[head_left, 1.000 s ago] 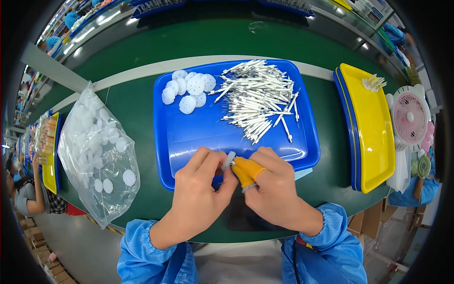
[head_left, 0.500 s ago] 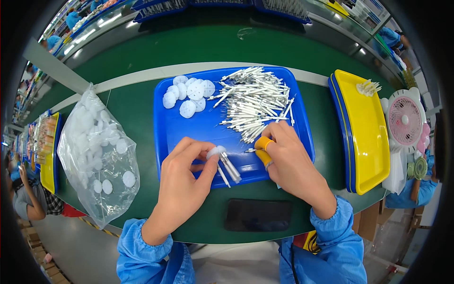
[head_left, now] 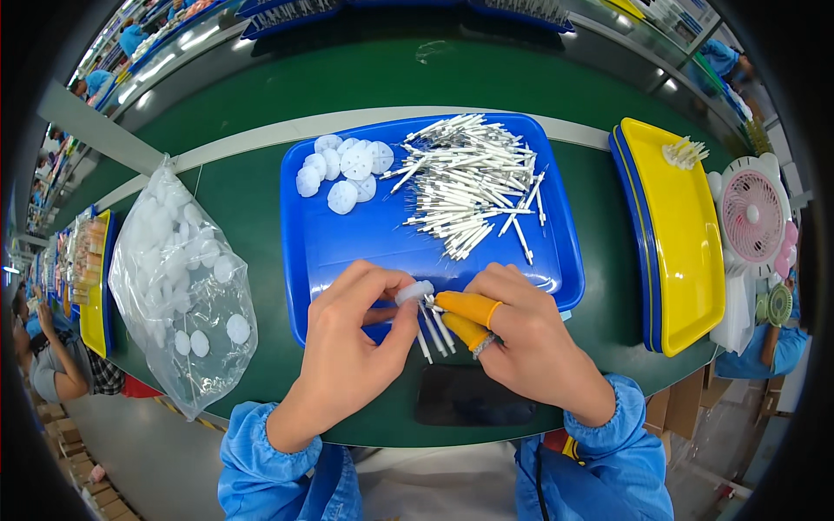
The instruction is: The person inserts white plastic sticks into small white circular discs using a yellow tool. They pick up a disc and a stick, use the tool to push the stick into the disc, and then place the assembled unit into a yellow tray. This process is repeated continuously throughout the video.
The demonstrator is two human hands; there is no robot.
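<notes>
Orange rubber cots cover two fingers of the right hand, which pinches a thin white plastic stick at the near rim of the blue plastic tray. The left hand grips a small white perforated disc against that stick's top, between both hands' fingertips. A heap of white sticks lies well beyond the fingers.

Factory assembly line: green bench, parts trays, uniformed workers.

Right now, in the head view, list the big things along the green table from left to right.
Clear plastic bag of white discs → blue plastic tray holding white discs and sticks → stacked yellow plastic tray → small pink desk fan.
</notes>
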